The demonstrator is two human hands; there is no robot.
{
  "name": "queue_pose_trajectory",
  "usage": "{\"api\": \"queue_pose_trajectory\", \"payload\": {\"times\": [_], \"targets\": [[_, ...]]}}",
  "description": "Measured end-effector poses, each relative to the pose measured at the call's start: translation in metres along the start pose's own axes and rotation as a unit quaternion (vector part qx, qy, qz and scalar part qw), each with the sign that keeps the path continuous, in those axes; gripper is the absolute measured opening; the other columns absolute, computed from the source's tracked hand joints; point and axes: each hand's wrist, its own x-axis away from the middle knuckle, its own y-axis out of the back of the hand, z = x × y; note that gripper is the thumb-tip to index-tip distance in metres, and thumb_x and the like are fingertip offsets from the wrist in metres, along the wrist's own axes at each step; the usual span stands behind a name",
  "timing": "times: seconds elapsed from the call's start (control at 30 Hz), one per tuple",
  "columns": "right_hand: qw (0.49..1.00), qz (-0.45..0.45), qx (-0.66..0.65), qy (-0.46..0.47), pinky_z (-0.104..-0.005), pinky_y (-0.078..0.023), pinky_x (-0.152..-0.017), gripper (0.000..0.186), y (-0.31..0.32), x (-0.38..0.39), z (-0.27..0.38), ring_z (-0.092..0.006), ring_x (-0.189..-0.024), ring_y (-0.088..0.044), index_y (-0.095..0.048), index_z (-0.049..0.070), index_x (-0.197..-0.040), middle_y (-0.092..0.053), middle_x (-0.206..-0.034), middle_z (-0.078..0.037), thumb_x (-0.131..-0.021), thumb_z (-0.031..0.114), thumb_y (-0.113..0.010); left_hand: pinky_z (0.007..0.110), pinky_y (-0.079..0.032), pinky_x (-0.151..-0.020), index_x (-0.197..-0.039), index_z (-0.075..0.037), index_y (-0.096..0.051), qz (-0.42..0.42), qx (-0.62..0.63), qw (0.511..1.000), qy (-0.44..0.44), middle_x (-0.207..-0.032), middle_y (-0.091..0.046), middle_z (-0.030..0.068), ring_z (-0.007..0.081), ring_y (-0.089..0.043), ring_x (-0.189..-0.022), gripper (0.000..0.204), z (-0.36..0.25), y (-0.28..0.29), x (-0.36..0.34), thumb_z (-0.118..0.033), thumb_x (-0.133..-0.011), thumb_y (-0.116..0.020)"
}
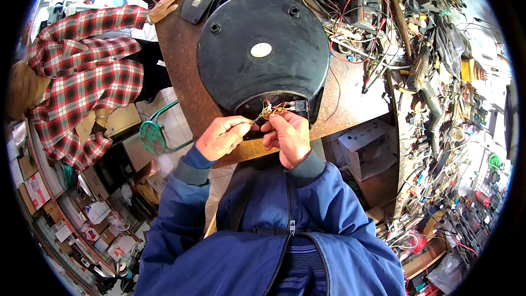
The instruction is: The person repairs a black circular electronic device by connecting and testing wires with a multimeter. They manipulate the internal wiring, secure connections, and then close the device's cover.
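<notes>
The round black housing [263,27] rests on the brown surface [178,60], with thin coloured wires [267,112] bunched in the recess at its near edge. Just in front of the housing, the left hand [223,137] and right hand [290,138] each pinch the wires, fingertips together; which strands is too small to tell. Right of the housing lies a multimeter [369,0].

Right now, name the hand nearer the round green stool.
Left. The left hand is to the right of the stool; the right hand is farther right, beyond the left.
</notes>
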Motion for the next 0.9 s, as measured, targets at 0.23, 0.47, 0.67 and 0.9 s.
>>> {"api": "queue_pose_trajectory", "payload": {"times": [0.23, 0.47, 0.67, 0.9], "targets": [[0.998, 0.037, -0.049, 0.022, -0.0275, -0.049, -0.041, 0.019, -0.002, 0.004, -0.008, -0.0141, -0.048, -0.060, -0.063, 0.000, -0.097, -0.067, -0.078, -0.009, -0.106, 0.016, -0.058, 0.024, -0.045, -0.054, -0.119, -0.001, -0.066, 0.040, 0.197, 0.979, 0.021, -0.062, -0.043, -0.0063, 0.0040, -0.038, -0.051, 0.037, 0.018, 0.001, -0.005, -0.034, -0.110, -0.052], [0.995, 0.006, -0.098, 0.028, -0.0270, -0.048, -0.043, 0.018, -0.011, 0.005, -0.013, -0.0137, -0.049, -0.061, -0.062, 0.001, -0.103, -0.066, -0.077, -0.008, -0.106, 0.019, -0.058, 0.027, -0.052, -0.059, -0.117, -0.003, -0.065, 0.073, 0.287, 0.954, 0.053, -0.062, -0.041, -0.0067, 0.0038, -0.039, -0.049, 0.035, 0.022, 0.007, -0.009, -0.035, -0.110, -0.052], [0.992, 0.029, -0.109, 0.060, -0.0260, -0.050, -0.048, 0.025, -0.007, 0.008, -0.021, -0.0128, -0.053, -0.061, -0.061, -0.003, -0.119, -0.067, -0.082, -0.009, -0.106, 0.017, -0.057, 0.033, -0.055, -0.060, -0.115, -0.003, -0.063, 0.067, 0.293, 0.951, 0.069, -0.061, -0.040, -0.0052, 0.0056, -0.038, -0.047, 0.032, 0.021, 0.011, -0.010, -0.031, -0.110, -0.050], [0.994, 0.076, -0.060, 0.052, -0.0256, -0.050, -0.049, 0.032, -0.003, 0.010, -0.026, -0.0127, -0.054, -0.062, -0.062, -0.005, -0.129, -0.067, -0.082, -0.009, -0.106, 0.017, -0.058, 0.027, -0.054, -0.057, -0.116, -0.002, -0.064, 0.051, 0.258, 0.963, 0.064, -0.062, -0.041, -0.0050, 0.0044, -0.038, -0.047, 0.034, 0.017, 0.011, -0.011, -0.033, -0.110, -0.051]]}}
